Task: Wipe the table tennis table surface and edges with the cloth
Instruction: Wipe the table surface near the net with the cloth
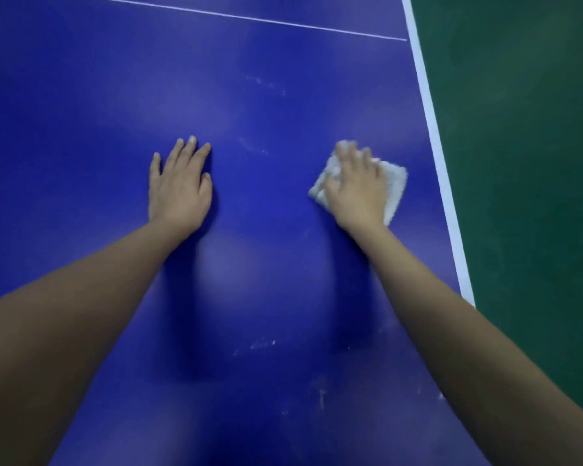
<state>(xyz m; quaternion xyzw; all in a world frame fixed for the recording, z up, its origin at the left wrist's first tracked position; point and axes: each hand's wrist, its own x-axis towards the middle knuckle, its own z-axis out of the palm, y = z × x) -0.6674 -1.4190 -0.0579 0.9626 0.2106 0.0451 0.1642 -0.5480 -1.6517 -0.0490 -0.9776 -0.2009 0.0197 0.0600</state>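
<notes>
My left hand (179,186) lay flat and open while my right hand (354,190) pressed the folded white cloth (393,183) onto the blue surface (283,95) with spread fingers (345,154); overlapping strokes toward the white edge line (431,129) seemed best.

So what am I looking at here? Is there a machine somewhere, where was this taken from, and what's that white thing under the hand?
No machine here: these are a person's two bare arms. The one picture comes from a camera worn on their head, looking forward and down. The big blue surface is a table tennis table, with a thin white line across the top and a white border along its right edge. Beyond that is green floor. The left hand lies flat on the table, holding nothing. The right hand, slightly blurred, presses on a white cloth near the border. A few pale marks show on the blue.
</notes>
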